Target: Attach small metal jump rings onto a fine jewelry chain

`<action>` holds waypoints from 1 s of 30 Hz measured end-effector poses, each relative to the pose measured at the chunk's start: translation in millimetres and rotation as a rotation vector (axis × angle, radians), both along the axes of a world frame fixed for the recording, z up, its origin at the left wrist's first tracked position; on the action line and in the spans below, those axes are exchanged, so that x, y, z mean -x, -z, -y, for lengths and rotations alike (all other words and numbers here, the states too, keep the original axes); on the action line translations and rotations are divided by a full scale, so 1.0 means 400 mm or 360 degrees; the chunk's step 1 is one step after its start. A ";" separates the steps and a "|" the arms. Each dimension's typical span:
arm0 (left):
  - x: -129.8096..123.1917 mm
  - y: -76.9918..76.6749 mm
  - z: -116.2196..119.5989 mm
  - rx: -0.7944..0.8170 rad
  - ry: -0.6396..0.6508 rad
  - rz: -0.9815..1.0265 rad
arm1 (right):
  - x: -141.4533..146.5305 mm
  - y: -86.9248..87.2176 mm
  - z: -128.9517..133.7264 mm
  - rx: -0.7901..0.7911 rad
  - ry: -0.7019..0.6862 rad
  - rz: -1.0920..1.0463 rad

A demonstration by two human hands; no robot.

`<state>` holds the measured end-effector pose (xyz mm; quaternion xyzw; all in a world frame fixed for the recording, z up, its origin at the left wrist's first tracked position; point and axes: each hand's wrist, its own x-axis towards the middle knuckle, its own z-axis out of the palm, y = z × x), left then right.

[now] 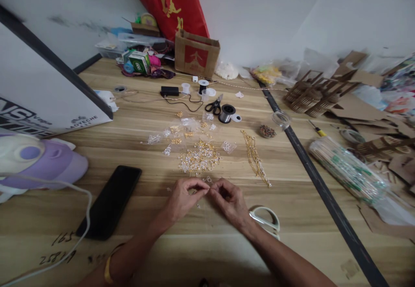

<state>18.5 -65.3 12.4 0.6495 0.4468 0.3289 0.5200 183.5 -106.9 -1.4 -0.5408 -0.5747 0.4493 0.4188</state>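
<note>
Thumb and fingertips pinched, the left hand [184, 198] and right hand [234, 202] meet above the counter [194, 252]; whether they grasp anything tiny, I cannot tell. The gold-and-silvery jewellery findings [199, 156] lie heaped just beyond them, left of gold chains [253, 155].

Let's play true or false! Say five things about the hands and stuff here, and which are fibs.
1. The left hand and right hand are close together. True.
2. A phone lies on the right hand's side. False: the black phone lies on the left hand's side.
3. Little gold and clear pieces lie heaped beyond the hands. True.
4. The tall bag at the back is blue. False: the tall bag is red.
5. A yellow band is around the left arm. True.
</note>
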 end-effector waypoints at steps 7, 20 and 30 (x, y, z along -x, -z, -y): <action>-0.001 0.006 0.001 -0.0035 -0.0010 0.0000 | 0.001 -0.004 0.000 0.0004 -0.0013 -0.0011; -0.009 0.009 0.008 -0.0123 -0.0044 -0.0047 | 0.000 0.006 -0.002 -0.0022 -0.0044 0.0014; -0.006 0.013 0.001 0.0059 0.0001 0.0077 | -0.002 0.002 -0.005 -0.0149 -0.0092 0.0108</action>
